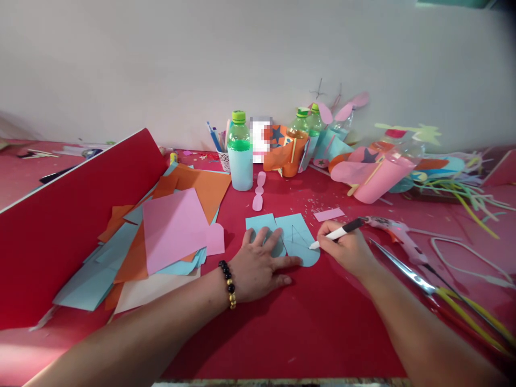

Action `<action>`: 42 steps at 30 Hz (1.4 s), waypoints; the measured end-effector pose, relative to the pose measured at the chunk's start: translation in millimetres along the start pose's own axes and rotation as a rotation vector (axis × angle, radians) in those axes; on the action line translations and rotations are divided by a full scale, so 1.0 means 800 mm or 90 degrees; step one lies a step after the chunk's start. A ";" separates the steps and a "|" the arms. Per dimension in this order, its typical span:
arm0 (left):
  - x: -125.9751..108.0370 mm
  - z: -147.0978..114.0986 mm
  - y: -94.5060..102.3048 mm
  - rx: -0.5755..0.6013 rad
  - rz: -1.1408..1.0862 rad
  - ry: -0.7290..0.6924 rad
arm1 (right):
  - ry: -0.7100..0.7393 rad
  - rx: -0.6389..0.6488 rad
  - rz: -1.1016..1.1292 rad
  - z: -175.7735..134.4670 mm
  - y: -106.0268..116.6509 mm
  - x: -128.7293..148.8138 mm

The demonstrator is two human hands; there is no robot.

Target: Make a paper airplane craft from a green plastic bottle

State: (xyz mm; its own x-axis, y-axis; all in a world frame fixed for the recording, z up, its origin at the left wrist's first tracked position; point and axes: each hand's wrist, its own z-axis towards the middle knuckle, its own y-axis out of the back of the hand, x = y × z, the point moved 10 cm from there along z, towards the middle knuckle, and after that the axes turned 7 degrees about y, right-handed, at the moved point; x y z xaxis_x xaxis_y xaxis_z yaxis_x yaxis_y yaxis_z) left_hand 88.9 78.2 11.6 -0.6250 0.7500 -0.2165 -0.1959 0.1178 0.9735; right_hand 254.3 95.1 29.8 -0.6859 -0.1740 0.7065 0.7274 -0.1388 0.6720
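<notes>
My right hand (347, 248) is closed around a white marker (337, 233) with a black end. The marker's tip touches a light blue paper piece (300, 236) with a rounded end, where thin dark lines form an angular shape. Fingers spread, my left hand (260, 263) lies flat over a second light blue paper piece (258, 221) and the edge of the first. A small pink propeller-shaped cutout (259, 191) lies beyond the left hand. Near it stands a bottle (241, 161) wrapped in light blue, with a green cap.
Stacked coloured paper (173, 231) and a leaning red board (80, 226) are on the left. To the right lie scissors (419, 279) with yellow handles and a pink glue gun (399, 236). Decorated bottles, including a pink-wrapped one (377, 180), stand or lean along the back.
</notes>
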 end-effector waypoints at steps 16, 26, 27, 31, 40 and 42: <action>-0.001 0.000 0.001 -0.001 0.010 -0.003 | 0.029 -0.123 -0.054 0.008 0.020 -0.008; -0.001 0.000 0.002 0.000 0.005 -0.001 | 0.032 -0.116 -0.099 0.010 0.017 -0.007; -0.001 -0.001 0.002 -0.001 0.005 -0.001 | 0.035 -0.113 -0.099 0.010 0.016 -0.005; -0.001 -0.001 0.002 -0.001 0.004 -0.001 | 0.034 -0.100 -0.082 0.008 0.013 -0.001; -0.001 0.000 0.001 0.000 0.005 0.002 | 0.040 -0.044 -0.037 0.003 -0.005 0.010; -0.001 0.000 0.001 0.001 0.003 0.003 | 0.032 -0.031 -0.021 0.001 -0.010 0.013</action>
State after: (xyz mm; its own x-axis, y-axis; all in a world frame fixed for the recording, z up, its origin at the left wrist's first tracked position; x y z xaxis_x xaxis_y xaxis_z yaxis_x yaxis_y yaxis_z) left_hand 89.1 77.4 12.8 -0.6290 0.7478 -0.2127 -0.1916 0.1160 0.9746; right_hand 241.4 95.2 32.1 -0.7088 -0.2175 0.6711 0.7052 -0.1921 0.6825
